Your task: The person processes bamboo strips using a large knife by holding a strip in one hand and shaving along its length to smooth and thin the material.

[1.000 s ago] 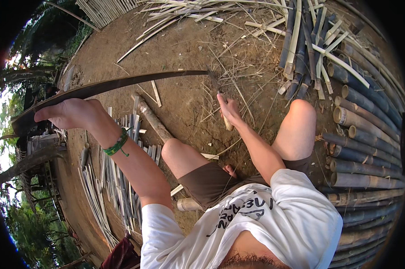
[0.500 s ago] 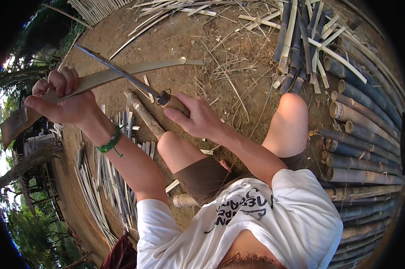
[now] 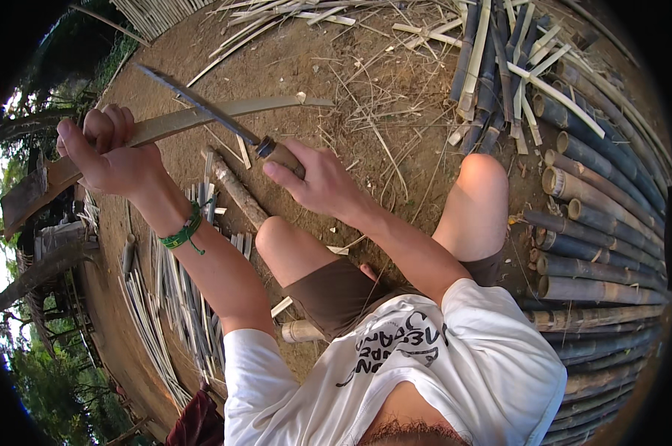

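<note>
My left hand [image 3: 124, 160] is closed around a long, flat bamboo strip [image 3: 168, 126], its fingers curled over the strip and its thumb pointing up. The strip runs from a wide, dark end at the far left to a thin, pale tip near the middle. In my right hand [image 3: 322, 182] is a long knife [image 3: 202, 105], gripped by its wooden handle. Its narrow blade slants up to the left and crosses the bamboo strip, to the right of my left hand. Whether the edge touches the strip I cannot tell.
Stacked bamboo poles [image 3: 603, 286] lie along the right. A heap of dark and pale split bamboo [image 3: 488, 74] is at the upper right. Thin slats [image 3: 183, 297] lie at the left, beside a short wooden stick [image 3: 235, 189] near my knee. Shavings litter the dirt ground.
My left thumb has swung from pointing left along the strip to pointing up. My right hand and the knife have shifted slightly upward, the handle also a little to the left.
</note>
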`<state>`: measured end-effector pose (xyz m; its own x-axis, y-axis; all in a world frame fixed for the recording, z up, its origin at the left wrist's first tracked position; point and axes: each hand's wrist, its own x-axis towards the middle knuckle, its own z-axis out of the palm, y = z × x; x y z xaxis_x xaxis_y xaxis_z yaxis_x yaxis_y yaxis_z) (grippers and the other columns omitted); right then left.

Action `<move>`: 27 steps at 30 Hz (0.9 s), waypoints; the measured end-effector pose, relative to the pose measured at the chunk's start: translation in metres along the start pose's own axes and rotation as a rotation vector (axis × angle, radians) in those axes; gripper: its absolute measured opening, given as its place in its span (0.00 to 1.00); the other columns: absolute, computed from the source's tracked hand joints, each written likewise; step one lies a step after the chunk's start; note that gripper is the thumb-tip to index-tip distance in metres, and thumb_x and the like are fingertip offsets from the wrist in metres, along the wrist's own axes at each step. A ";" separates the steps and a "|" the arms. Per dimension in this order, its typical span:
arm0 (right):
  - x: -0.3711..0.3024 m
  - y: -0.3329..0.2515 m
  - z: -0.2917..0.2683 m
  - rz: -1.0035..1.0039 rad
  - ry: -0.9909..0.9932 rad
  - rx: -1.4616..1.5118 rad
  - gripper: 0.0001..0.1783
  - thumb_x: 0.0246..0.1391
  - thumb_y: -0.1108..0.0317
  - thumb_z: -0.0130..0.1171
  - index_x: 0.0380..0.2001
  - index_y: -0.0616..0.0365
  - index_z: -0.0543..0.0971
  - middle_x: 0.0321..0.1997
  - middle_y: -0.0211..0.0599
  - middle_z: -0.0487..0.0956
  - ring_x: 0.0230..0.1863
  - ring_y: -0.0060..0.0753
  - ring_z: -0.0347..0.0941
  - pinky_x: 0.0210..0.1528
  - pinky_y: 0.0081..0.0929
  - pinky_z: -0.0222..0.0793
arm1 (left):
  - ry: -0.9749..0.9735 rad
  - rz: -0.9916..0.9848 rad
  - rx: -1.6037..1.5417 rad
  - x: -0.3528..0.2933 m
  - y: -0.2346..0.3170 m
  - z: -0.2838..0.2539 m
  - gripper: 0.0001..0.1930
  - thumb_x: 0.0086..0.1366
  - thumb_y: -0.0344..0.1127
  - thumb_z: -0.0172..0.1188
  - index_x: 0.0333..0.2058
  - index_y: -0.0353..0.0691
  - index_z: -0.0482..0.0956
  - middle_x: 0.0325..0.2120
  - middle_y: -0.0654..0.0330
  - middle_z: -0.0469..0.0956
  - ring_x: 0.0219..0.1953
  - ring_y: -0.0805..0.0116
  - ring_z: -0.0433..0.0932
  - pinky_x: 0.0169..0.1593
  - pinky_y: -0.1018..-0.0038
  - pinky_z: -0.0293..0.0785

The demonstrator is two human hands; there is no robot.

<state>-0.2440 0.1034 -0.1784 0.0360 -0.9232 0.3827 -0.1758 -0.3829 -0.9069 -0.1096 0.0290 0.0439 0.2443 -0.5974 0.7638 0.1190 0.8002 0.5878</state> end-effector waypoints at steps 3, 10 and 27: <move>-0.012 0.039 -0.001 0.043 -0.049 -0.006 0.30 0.63 0.35 0.47 0.32 0.55 0.74 0.16 0.22 0.69 0.12 0.23 0.65 0.14 0.28 0.62 | -0.012 0.017 0.005 0.000 -0.001 -0.005 0.18 0.69 0.37 0.54 0.23 0.49 0.55 0.11 0.70 0.50 0.13 0.78 0.44 0.19 0.77 0.42; -0.056 0.202 0.000 0.907 -0.113 -0.269 0.38 0.63 0.35 0.45 0.35 0.66 0.79 0.20 0.40 0.76 0.21 0.35 0.76 0.24 0.37 0.72 | -0.069 0.013 0.001 0.000 0.004 -0.008 0.18 0.68 0.34 0.54 0.21 0.51 0.58 0.12 0.71 0.48 0.15 0.79 0.43 0.21 0.78 0.41; -0.104 0.007 0.000 0.613 0.199 0.520 0.24 0.66 0.44 0.51 0.33 0.58 0.73 0.17 0.26 0.71 0.17 0.18 0.67 0.20 0.23 0.63 | -0.530 -0.201 -0.267 0.044 0.004 -0.023 0.05 0.64 0.35 0.53 0.33 0.48 0.65 0.14 0.72 0.52 0.18 0.79 0.48 0.27 0.75 0.47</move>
<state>-0.2494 0.1967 -0.2247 -0.1014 -0.9687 -0.2268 0.3719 0.1745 -0.9117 -0.0760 0.0074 0.0736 -0.3100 -0.6278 0.7139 0.3662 0.6141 0.6991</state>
